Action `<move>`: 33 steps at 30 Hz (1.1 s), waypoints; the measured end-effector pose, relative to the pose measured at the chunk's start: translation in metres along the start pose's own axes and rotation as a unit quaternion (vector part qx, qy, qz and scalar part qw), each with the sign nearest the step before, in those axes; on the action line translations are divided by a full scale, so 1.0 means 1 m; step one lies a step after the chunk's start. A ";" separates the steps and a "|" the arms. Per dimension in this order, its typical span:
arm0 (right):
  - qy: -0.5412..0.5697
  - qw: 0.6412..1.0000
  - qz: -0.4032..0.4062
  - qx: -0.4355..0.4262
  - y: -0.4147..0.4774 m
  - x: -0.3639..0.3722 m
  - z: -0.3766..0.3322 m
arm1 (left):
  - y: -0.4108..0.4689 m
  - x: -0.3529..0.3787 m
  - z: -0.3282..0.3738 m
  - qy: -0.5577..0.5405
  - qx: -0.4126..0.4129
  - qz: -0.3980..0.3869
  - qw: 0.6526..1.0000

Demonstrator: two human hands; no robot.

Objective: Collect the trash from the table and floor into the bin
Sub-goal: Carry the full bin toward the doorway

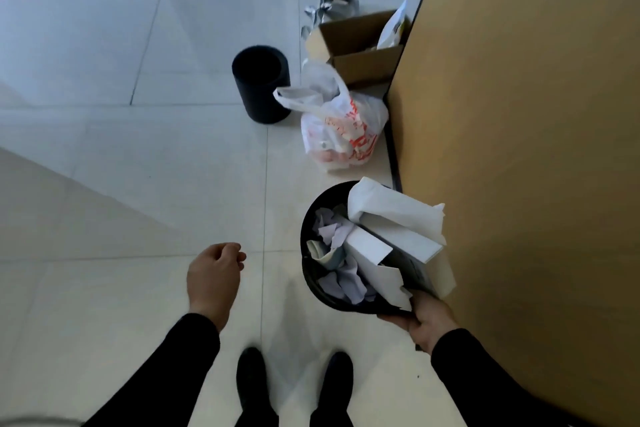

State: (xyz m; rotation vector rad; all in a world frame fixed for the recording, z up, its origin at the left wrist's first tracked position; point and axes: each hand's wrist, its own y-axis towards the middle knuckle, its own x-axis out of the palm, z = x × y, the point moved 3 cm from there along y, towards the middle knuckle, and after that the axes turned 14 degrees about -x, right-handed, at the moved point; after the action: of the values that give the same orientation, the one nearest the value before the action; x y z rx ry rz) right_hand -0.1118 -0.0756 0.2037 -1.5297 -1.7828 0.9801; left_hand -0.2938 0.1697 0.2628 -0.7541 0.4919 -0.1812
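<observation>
Right hand (424, 321) clamped on the full bin (313, 274) rim, left hand (214, 276) loosely curled, empty (collection looks near done); next, probably setting it down by the floor trash (341, 130).

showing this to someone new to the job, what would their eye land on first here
Probably the black bin held by the right hand beside the tan table, stuffed with crumpled paper and white boxes that poke over its rim. Next, the white plastic bag with red print slumped on the floor, with an open cardboard box behind it and a second, empty-looking black bin standing to its left. The left hand hangs loosely curled, holding nothing visible.
</observation>
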 end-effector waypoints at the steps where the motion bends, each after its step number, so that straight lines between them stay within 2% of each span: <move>1: -0.003 1.000 0.006 0.003 0.015 0.001 0.012 | 0.013 0.005 -0.014 0.012 -0.010 0.002 1.000; 9: -0.004 0.999 -0.001 0.032 0.118 0.003 0.094 | 0.105 0.052 -0.125 0.146 -0.062 -0.028 0.987; 15: -0.027 0.998 0.013 0.050 0.179 0.000 0.142 | 0.158 0.086 -0.176 0.200 -0.078 -0.070 0.974; 23: 0.021 0.997 0.028 0.062 0.238 -0.003 0.188 | 0.196 0.109 -0.205 0.247 -0.087 -0.087 0.961; 28: 0.031 0.997 0.027 0.062 0.248 -0.001 0.202 | 0.203 0.110 -0.211 0.251 -0.092 -0.090 0.960; 33: 0.057 0.994 0.065 0.073 0.244 -0.009 0.211 | 0.200 0.111 -0.207 0.229 -0.096 -0.103 0.963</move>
State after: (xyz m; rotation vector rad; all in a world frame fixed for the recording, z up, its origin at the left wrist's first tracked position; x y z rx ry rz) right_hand -0.1476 -0.1006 -0.1156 -1.5906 -1.5147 1.0395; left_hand -0.3013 0.1507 -0.0448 -0.9578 0.8803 -0.5159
